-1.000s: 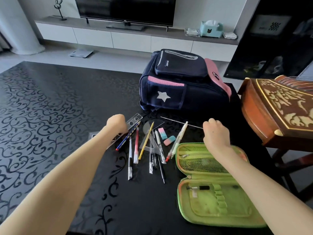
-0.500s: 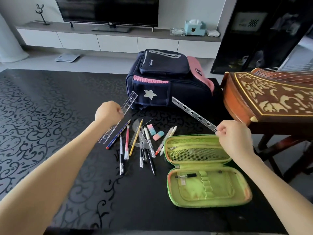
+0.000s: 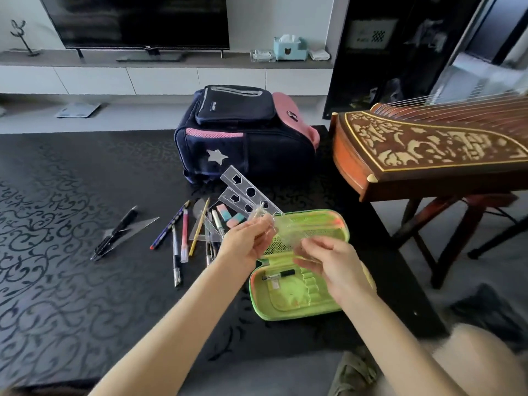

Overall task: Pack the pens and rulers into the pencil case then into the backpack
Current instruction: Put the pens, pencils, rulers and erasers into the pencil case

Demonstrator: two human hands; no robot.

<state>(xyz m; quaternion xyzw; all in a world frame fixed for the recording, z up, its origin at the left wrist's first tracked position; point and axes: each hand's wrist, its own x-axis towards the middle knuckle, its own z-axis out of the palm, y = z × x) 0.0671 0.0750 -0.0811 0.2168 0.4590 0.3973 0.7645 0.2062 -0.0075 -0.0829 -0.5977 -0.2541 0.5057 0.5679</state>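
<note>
motion blur smears the clear rulers [image 3: 243,186] from the left hand [image 3: 246,240] to the right hand [image 3: 331,262], hiding the right grip.

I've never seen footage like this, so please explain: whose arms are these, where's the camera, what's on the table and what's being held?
No machine here: these are a person's own bare arms, filmed by one wide camera worn on the head, looking forward and down. The left hand and right hand together hold two clear rulers above an open green pencil case, though blur hides the exact grip. On the black table lie loose pens, two erasers, a set square and a navy backpack.
</note>
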